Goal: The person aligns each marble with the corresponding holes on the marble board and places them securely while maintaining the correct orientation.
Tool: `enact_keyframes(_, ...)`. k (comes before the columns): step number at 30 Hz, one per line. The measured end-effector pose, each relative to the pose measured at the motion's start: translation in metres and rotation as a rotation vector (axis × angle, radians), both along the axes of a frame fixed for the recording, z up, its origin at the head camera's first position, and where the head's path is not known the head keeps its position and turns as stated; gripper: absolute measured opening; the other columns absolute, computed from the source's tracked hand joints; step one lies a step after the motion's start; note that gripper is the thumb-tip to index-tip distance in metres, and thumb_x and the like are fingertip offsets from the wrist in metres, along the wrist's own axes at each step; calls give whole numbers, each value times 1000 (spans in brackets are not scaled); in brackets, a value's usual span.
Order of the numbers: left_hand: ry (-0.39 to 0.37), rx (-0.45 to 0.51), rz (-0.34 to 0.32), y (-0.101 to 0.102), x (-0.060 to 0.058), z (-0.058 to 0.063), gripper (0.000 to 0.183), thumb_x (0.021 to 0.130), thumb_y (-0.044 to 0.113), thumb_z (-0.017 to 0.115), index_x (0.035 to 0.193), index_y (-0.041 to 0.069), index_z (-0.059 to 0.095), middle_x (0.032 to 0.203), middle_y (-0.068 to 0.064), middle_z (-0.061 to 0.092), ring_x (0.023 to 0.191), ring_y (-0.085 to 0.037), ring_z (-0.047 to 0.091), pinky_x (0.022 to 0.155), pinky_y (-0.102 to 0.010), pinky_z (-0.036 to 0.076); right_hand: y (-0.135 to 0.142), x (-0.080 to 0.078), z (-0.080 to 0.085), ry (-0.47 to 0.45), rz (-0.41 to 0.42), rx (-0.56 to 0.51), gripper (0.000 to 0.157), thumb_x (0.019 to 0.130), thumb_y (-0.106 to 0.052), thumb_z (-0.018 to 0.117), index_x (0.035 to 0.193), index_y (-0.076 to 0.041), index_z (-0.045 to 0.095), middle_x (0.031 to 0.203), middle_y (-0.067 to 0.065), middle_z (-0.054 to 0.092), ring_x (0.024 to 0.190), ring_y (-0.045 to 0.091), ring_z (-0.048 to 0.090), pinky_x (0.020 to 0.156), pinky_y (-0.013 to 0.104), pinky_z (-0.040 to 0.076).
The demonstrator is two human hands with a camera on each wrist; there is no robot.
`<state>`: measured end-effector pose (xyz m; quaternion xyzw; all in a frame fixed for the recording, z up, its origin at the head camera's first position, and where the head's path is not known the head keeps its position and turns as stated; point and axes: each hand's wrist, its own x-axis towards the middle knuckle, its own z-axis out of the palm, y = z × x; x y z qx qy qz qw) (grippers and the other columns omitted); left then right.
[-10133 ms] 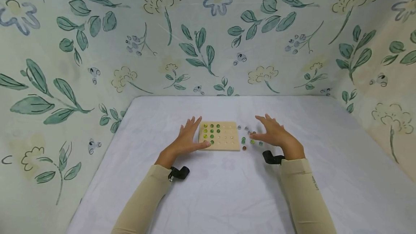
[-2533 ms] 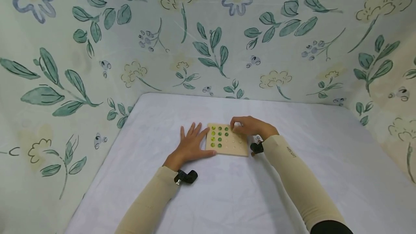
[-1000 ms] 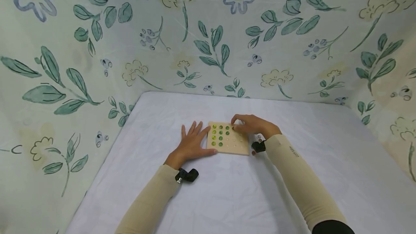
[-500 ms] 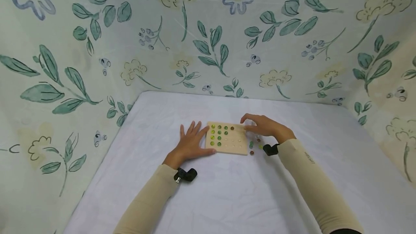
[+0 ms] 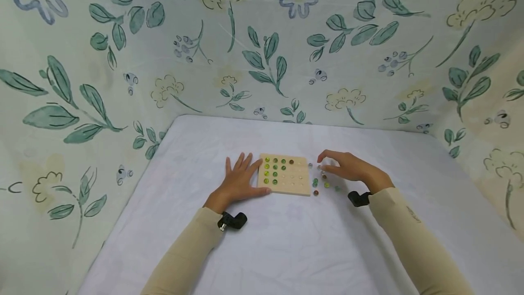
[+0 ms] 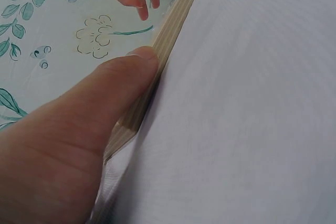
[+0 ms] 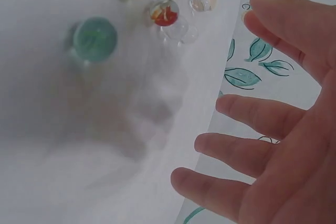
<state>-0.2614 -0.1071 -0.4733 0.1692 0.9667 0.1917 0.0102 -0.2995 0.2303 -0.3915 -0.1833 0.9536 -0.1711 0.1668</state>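
Note:
A pale wooden board (image 5: pixel 292 188) with rows of round hollows lies flat in the head view. Yellow marbles (image 5: pixel 266 174) fill its left column and green marbles (image 5: pixel 275 174) the second. Two more green marbles and a brown marble (image 5: pixel 291 162) sit farther right in the upper rows. My left hand (image 5: pixel 237 183) spreads along the board's left side, its thumb (image 6: pixel 131 69) touching the near edge. My right hand (image 5: pixel 348 166) hovers over loose marbles right of the board, fingers apart and slightly bent, with nothing between them in the right wrist view.
Loose marbles lie right of the board: a yellow marble (image 5: pixel 327 185), a teal marble (image 7: pixel 95 39), a red-and-clear marble (image 7: pixel 164 12), a clear marble (image 7: pixel 200 2) and several others. A white cloth (image 5: pixel 270 245) covers the table; a floral curtain (image 5: pixel 262 58) hangs behind it.
A brown marble now sits in the top row, where my right hand was pinching a second ago. That hand has moved right, off the board, to the loose marbles. My left hand stays put.

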Motion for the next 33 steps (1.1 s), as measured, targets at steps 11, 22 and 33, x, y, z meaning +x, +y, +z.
enact_keyframes(11, -5, -18, 5, 0, -2, -2, 102, 72, 82, 55, 154, 29, 25, 161, -7, 12, 148, -30, -1, 111, -62, -11, 16, 10, -7, 6, -3, -8, 24, 96, -26, 60, 120, -23, 56, 134, 12, 54, 120, 36, 47, 101, 59, 38)
enact_keyframes(22, -29, 4, 8, -1, -2, -1, 103, 71, 82, 55, 154, 29, 24, 161, -7, 10, 148, -29, -3, 110, -61, -13, 20, 8, -17, -22, 10, 11, 21, 96, -29, 61, 116, -27, 58, 132, 11, 56, 111, 31, 51, 97, 55, 43)
enact_keyframes(33, -18, 13, 6, 1, -1, 0, 103, 72, 81, 56, 154, 27, 26, 161, -8, 12, 148, -31, -1, 110, -62, -13, 15, 10, -17, 0, 33, 37, 16, 95, -27, 62, 111, -26, 59, 127, 11, 58, 103, 29, 51, 91, 51, 44)
